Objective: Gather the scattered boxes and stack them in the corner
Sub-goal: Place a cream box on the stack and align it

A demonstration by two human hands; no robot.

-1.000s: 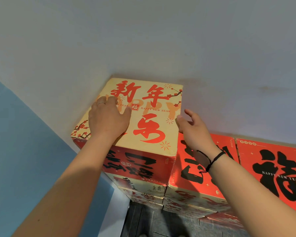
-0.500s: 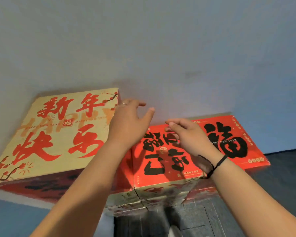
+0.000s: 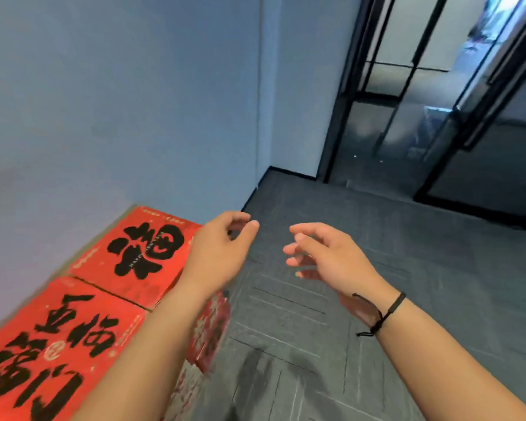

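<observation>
Both hands have left the stack and swung right: left hand [image 3: 222,253] and right hand [image 3: 325,256] hang loosely curled, each grip empty. Stacked red boxes [image 3: 140,253] lie leftward, nearest the left hand; no loose box shows, perhaps beyond view.

Beyond the fingers lies a grey carpet-tile floor [image 3: 362,214]; a pale blue wall [image 3: 119,101] rises left of them, and black-framed glass doors [image 3: 407,117] stand far beyond, to their right.
</observation>
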